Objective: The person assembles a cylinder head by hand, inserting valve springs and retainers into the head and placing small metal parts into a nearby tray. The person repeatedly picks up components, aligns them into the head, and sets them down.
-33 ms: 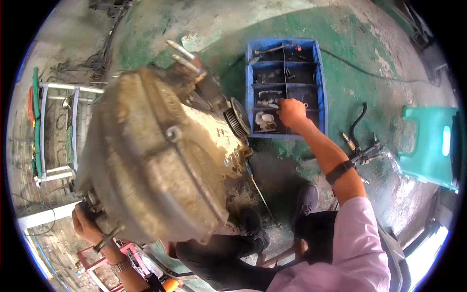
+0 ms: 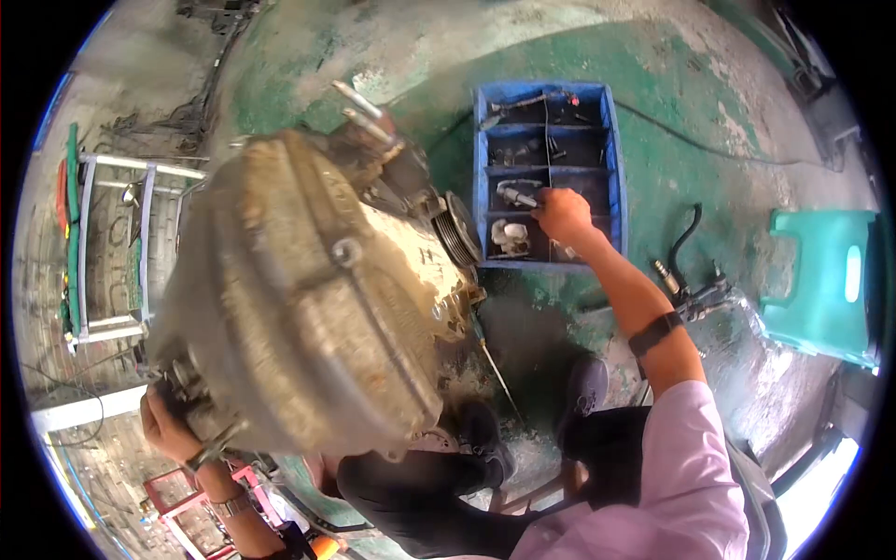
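Observation:
A big, dirty metal casing (image 2: pixel 308 308), seemingly from an engine or gearbox, fills the left half of the view. At its lower left my left hand (image 2: pixel 166 431) reaches to a dark fitting; the casing's edge hides its fingertips. My right hand (image 2: pixel 565 217) is over the blue divided tray (image 2: pixel 617 177), fingers closed on the end of a silver cylindrical metal part (image 2: pixel 523 198), which tilts up to the left. A whitish lumpy part (image 2: pixel 511 235) lies in the nearest compartment. Small bolts and other metal pieces lie in the farther ones.
A ribbed pulley (image 2: pixel 456 230) juts from the casing toward the tray. A long screwdriver (image 2: pixel 497 369) points toward my shoes. Right of the tray are a black hose assembly (image 2: pixel 695 294) and a turquoise stool (image 2: pixel 817 271). A metal frame (image 2: pixel 145 243) stands at the left.
The right hand has shifted slightly, and the silver part in its fingers is now tilted and more visible. My left hand stays by the same fitting. The view has shifted a little.

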Demonstrator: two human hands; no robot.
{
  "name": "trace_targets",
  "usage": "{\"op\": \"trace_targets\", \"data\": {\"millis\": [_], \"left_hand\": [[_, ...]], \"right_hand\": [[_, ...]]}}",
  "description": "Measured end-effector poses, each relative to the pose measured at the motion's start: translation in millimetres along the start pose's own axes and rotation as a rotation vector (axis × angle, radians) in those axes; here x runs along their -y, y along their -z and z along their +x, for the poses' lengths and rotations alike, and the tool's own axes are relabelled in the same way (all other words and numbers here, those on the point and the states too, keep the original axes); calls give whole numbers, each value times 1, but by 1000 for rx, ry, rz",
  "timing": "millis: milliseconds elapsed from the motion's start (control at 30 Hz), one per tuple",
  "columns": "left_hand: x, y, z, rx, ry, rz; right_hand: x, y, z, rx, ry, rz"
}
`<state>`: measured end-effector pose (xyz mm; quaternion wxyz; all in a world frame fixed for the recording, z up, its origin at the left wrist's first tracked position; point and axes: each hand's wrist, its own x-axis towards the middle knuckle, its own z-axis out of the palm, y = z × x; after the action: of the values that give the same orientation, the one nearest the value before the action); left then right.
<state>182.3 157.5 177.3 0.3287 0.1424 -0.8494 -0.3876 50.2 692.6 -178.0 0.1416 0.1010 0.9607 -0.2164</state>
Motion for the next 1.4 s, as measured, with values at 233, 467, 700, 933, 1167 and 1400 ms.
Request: {"op": "trace_targets", "data": {"millis": [233, 467, 700, 933, 1167, 1400], "left_hand": [[-16, -38, -10, -73, -7, -11], [-28, -49, -20, -105, -248, 276], [-44, -58, -31, -202, -201, 229], [-53, -57, -33, -197, -129, 271], [-54, -60, -35, -262, -180, 236], [-53, -61, -35, -284, -219, 226]], "right_hand": [[25, 143, -60, 179, 60, 1606], [83, 231, -132, 231, 207, 1837], [138, 275, -190, 255, 326, 1869], [208, 301, -229, 161, 692, 1475], [283, 301, -252, -99, 829, 1043], [342, 282, -259, 36, 850, 776]]}}
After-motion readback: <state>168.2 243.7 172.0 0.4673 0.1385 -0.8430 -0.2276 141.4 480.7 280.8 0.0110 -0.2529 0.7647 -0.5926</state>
